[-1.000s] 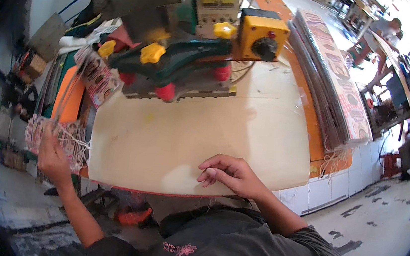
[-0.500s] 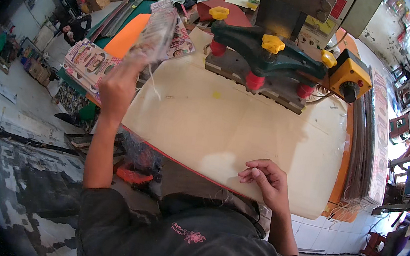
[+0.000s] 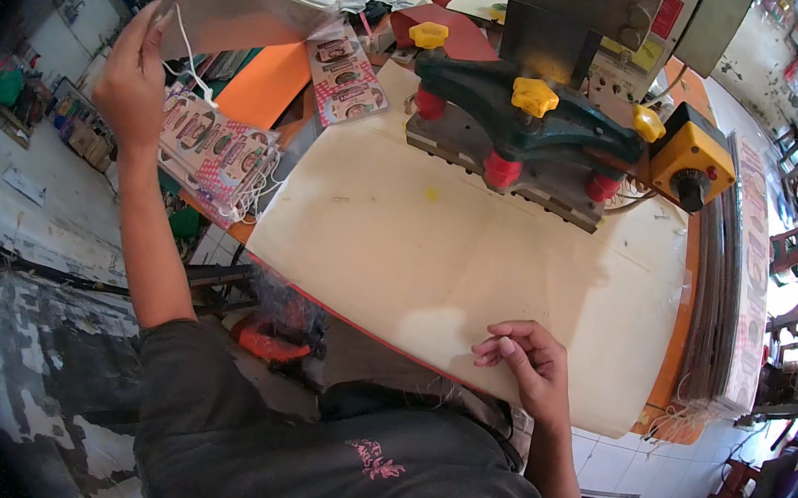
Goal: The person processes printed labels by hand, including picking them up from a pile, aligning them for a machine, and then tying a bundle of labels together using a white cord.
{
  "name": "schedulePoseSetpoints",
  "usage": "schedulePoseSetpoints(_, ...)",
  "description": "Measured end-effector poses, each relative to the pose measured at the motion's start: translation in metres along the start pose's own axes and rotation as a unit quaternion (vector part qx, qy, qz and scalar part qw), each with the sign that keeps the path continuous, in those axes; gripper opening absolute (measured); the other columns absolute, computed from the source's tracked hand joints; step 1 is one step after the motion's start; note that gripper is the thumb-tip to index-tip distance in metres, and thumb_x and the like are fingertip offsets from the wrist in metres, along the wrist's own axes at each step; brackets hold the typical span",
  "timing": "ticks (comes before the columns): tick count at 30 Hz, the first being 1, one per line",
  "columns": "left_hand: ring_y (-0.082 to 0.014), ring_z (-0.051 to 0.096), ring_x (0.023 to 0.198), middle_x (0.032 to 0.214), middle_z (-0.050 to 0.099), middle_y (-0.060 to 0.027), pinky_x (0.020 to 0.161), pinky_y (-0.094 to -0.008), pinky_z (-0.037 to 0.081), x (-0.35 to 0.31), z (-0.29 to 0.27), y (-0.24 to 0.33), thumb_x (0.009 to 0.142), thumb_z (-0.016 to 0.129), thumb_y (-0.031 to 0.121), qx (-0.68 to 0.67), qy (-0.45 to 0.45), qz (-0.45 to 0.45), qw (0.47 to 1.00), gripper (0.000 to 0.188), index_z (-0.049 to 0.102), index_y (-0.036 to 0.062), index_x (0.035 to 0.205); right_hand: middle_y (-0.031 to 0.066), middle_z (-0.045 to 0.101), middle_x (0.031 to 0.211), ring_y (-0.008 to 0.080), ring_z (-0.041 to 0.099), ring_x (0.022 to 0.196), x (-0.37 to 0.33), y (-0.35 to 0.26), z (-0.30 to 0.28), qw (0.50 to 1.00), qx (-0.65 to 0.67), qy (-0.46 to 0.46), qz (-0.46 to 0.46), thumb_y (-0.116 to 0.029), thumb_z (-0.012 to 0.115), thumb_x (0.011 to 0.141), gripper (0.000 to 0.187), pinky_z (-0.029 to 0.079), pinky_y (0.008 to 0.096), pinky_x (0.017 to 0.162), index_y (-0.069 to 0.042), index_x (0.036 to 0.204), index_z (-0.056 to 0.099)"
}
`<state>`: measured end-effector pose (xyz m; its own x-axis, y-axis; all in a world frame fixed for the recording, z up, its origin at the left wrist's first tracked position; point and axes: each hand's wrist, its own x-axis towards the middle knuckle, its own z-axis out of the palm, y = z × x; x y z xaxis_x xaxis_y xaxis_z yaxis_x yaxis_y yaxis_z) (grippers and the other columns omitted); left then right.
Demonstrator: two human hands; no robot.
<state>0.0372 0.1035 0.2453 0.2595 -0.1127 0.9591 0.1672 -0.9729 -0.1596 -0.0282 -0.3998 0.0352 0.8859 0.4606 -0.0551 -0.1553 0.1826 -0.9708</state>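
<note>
1. Left hand point(image 3: 133, 75), fingers clamped on a clear plastic packet point(image 3: 239, 13), raised beyond the tabletop's point(image 3: 475, 267) left edge.
2. Right hand point(image 3: 525, 361) rests, fingers loosely together, at the near edge.

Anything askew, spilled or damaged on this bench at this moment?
Mostly orderly. One oddity: the stack of printed packets with white cords hangs over the bench's left edge, cords dangling. The left hand holds a clear packet aloft; the right hand rests on the cream board.

Dark grey short-sleeved shirt with a small pink printed mark on the chest; forearms bare.
</note>
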Motion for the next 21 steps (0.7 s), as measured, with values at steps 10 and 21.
schedulePoseSetpoints(10, -0.0295, 0.072, 0.087, 0.106, 0.075, -0.0094, 0.074, -0.0378, 0.056, -0.043, -0.009, 0.044, 0.096, 0.063, 0.013, -0.032, -0.165, 0.073, 0.983, 0.023, 0.073, 0.0130, 0.116, 0.0172, 0.073, 0.102, 0.0209, 0.070, 0.094, -0.001, 0.001, -0.004, 0.999, 0.027, -0.022, 0.019, -0.008, 0.054, 0.104, 0.021, 0.057, 0.0338, 0.087, 0.005, 0.120, 0.061)
schedulePoseSetpoints(21, -0.0294, 0.067, 0.111, 0.120, 0.069, -0.0111, 0.087, -0.0395, 0.057, -0.121, -0.001, 0.118, 0.084, 0.066, 0.007, -0.128, -0.314, 0.147, 0.929, 0.039, 0.064, 0.0089, 0.124, 0.0175, 0.073, 0.102, 0.0218, 0.071, 0.093, -0.003, 0.000, -0.005, 0.999, 0.020, -0.026, 0.027, -0.008, 0.054, 0.104, 0.022, 0.057, 0.0347, 0.086, 0.006, 0.120, 0.061)
